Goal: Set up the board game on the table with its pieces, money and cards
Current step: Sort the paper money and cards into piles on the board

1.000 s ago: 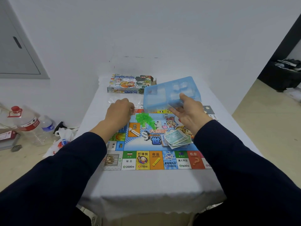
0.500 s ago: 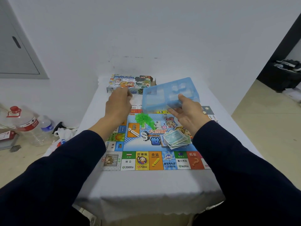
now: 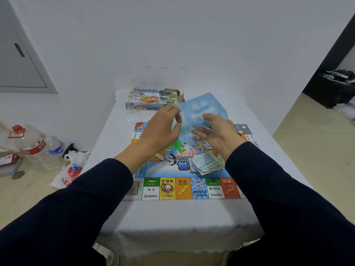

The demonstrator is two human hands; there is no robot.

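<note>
Blue plastic tray (image 3: 203,110) raised over the game board (image 3: 182,169), right hand (image 3: 219,135) gripping its near edge, left hand (image 3: 163,129) pinching its left corner.

Keep it level so nothing spills; its contents are hard to make out. Banknotes (image 3: 208,164) lie below the right wrist, game box (image 3: 151,98) beyond the left hand.

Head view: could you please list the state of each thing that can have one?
Blue tray: lifted over the board, tilted, gripped by both hands.
Left hand: pinches the tray's left edge.
Right hand: holds the tray from below.
Board: unfolded flat on the table.
Money: loose pile on the board.
Game box: end flap open.
Large bottle: capped.
</note>
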